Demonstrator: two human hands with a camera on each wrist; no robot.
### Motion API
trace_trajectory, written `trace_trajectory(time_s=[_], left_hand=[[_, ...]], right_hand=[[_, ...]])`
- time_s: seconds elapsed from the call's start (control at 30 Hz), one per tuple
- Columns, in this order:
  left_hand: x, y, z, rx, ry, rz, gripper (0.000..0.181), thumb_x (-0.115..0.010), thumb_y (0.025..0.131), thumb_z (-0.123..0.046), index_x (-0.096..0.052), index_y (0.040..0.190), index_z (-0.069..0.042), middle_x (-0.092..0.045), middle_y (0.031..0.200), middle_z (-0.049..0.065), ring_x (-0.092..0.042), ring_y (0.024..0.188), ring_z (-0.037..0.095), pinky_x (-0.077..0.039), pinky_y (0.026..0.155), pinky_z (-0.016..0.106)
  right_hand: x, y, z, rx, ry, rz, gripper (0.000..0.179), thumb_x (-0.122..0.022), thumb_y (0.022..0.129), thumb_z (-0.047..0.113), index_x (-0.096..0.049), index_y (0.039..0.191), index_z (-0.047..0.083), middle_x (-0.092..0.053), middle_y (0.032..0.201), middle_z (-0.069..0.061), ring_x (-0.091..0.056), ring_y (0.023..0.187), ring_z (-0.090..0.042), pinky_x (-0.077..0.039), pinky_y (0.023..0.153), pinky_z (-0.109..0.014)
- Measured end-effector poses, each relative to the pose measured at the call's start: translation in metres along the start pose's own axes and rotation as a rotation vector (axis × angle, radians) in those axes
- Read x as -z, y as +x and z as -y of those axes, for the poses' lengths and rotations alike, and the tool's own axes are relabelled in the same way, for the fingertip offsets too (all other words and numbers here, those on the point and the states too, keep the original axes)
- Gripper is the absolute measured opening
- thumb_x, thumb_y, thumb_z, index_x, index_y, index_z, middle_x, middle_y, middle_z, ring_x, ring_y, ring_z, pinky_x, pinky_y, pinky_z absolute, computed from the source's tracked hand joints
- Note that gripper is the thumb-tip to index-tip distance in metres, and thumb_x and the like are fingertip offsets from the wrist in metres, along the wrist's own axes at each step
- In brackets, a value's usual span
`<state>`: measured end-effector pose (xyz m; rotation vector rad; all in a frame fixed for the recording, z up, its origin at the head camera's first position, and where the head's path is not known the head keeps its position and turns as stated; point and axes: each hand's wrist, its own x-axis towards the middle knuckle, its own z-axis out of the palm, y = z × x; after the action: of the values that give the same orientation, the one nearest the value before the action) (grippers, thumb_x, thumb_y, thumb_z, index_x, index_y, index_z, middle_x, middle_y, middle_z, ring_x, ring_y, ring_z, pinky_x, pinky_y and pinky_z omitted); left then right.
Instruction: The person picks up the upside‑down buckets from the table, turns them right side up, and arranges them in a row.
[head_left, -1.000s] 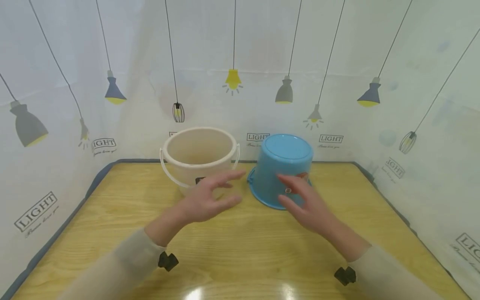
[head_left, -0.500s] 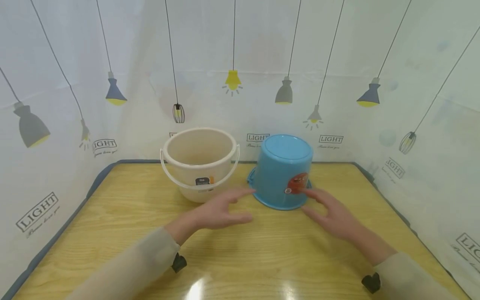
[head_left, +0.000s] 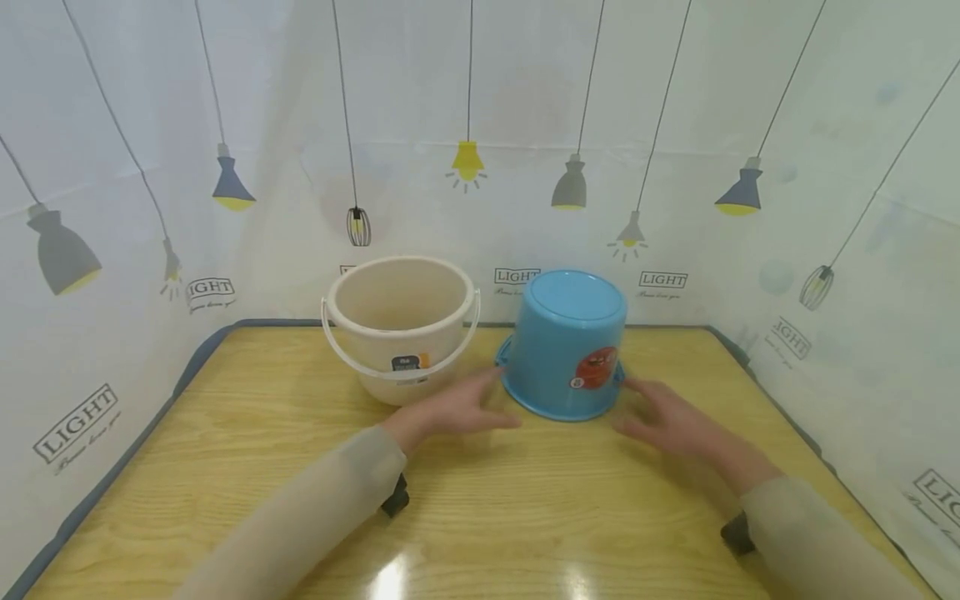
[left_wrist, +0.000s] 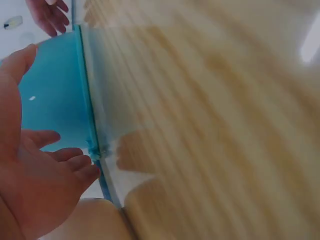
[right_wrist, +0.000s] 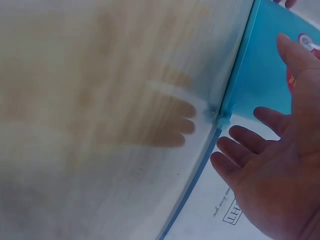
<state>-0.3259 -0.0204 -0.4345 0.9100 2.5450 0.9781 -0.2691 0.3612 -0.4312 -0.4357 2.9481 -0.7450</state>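
A blue bucket (head_left: pixel 558 358) with a red label stands upside down on the wooden table, its rim down and its base up. My left hand (head_left: pixel 465 404) is at its left side, fingers extended and thumb spread, fingertips right by the rim. On the other side my right hand (head_left: pixel 671 421) reaches in with fingers apart, close to the bucket's right edge. In the left wrist view the blue bucket (left_wrist: pixel 55 90) shows beyond my spread fingers. The right wrist view has my open right hand (right_wrist: pixel 280 150) beside the bucket's rim. Neither hand holds anything.
A cream bucket (head_left: pixel 390 350) stands upright to the left, its white handle (head_left: pixel 367 371) hanging down in front. My left forearm passes in front of it. Behind the table (head_left: pixel 525 517) and at both sides hangs a white curtain (head_left: pixel 480 75) printed with lamps.
Both hands have moved apart from in front of the blue bucket to its two sides. The left hand has gone right and forward, the right hand to the right. Both buckets stay put.
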Motion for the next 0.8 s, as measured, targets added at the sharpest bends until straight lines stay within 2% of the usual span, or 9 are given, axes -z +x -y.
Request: trace_trajectory(time_s=[0.07,0.17,0.3,0.5,0.67,0.73,0.8], left_hand=[[-0.001,0.006,0.004,0.055,-0.002,-0.003,0.112,-0.075,0.096,-0.066,-0.018,0.177,-0.014,-0.024,0.184,0.011,-0.022,0.171,0.035,-0.022,0.139,0.058],[-0.003,0.016,0.009,0.097,0.003,-0.005,0.114,-0.076,0.095,-0.067,-0.018,0.177,-0.015,-0.024,0.184,0.011,-0.023,0.170,0.035,-0.023,0.139,0.058],[-0.003,0.028,0.012,0.104,0.022,0.006,0.115,-0.079,0.093,-0.066,-0.019,0.177,-0.014,-0.026,0.183,0.014,-0.025,0.169,0.037,-0.025,0.139,0.058],[-0.003,0.033,0.011,0.170,0.118,0.032,0.122,-0.077,0.089,-0.074,-0.017,0.177,-0.015,-0.017,0.184,0.020,-0.020,0.170,0.040,-0.022,0.138,0.061],[-0.002,0.039,0.009,0.205,0.120,0.021,0.119,-0.081,0.089,-0.068,-0.020,0.177,-0.016,-0.014,0.184,0.022,-0.014,0.171,0.042,-0.019,0.139,0.061],[-0.001,0.042,0.008,0.204,0.118,0.015,0.119,-0.084,0.088,-0.065,-0.022,0.177,-0.016,-0.019,0.183,0.021,-0.018,0.171,0.041,-0.021,0.139,0.061],[0.000,0.046,0.008,0.175,0.097,-0.001,0.115,-0.088,0.087,-0.058,-0.028,0.175,-0.015,-0.031,0.180,0.019,-0.030,0.167,0.039,-0.028,0.138,0.059]], right_hand=[[0.001,0.006,-0.004,-0.016,-0.014,0.023,0.097,-0.070,0.103,0.059,-0.031,0.170,-0.001,-0.035,0.170,-0.036,-0.035,0.156,-0.060,-0.034,0.126,-0.077],[0.001,0.014,-0.008,-0.045,-0.023,0.054,0.102,-0.072,0.102,0.061,-0.028,0.171,-0.001,-0.033,0.170,-0.038,-0.034,0.156,-0.061,-0.033,0.126,-0.077],[-0.001,0.024,-0.011,-0.066,-0.047,0.077,0.110,-0.073,0.099,0.064,-0.025,0.171,-0.003,-0.032,0.171,-0.039,-0.033,0.157,-0.061,-0.031,0.128,-0.076],[-0.002,0.033,-0.012,-0.088,-0.063,0.095,0.114,-0.076,0.096,0.067,-0.025,0.171,-0.003,-0.031,0.172,-0.037,-0.031,0.159,-0.060,-0.029,0.129,-0.075],[-0.002,0.036,-0.011,-0.104,-0.071,0.091,0.115,-0.078,0.094,0.066,-0.027,0.172,-0.001,-0.032,0.173,-0.037,-0.031,0.159,-0.060,-0.029,0.128,-0.076],[-0.002,0.038,-0.010,-0.093,-0.060,0.087,0.115,-0.079,0.094,0.064,-0.026,0.172,-0.001,-0.030,0.173,-0.036,-0.029,0.159,-0.060,-0.028,0.129,-0.076],[-0.003,0.038,-0.009,-0.071,-0.036,0.078,0.115,-0.081,0.094,0.061,-0.024,0.172,-0.001,-0.030,0.175,-0.034,-0.029,0.161,-0.058,-0.027,0.131,-0.074]])
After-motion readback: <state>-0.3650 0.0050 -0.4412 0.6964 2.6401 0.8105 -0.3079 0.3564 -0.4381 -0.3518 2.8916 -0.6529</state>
